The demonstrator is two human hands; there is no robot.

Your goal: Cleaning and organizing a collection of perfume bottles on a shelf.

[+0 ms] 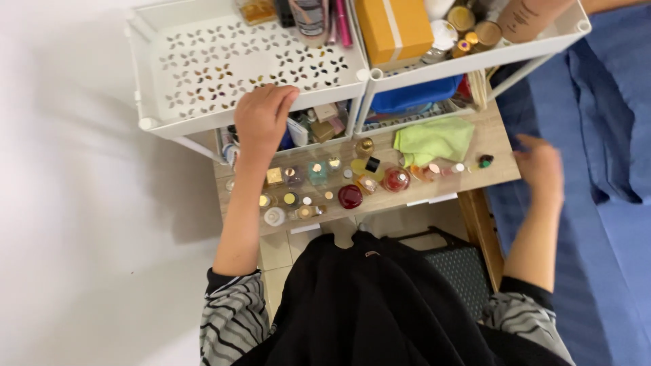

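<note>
My left hand (261,118) rests with curled fingers on the front rim of a white perforated shelf tray (224,64), the top tier of a rack. My right hand (540,168) hovers, blurred and with fingers apart, off the right end of a small wooden table (498,146), above a blue bedsheet (610,169). It holds nothing. Several small perfume bottles (319,179) stand on the table, among them a round dark red bottle (350,196) and a pinkish round one (395,179).
A green cloth (434,139) lies on the table. The right top tray (475,57) holds an orange box (393,27) and several jars. A lower tier carries small boxes and a blue pouch (413,95). A dark bag (461,271) stands under the table. A white wall is at left.
</note>
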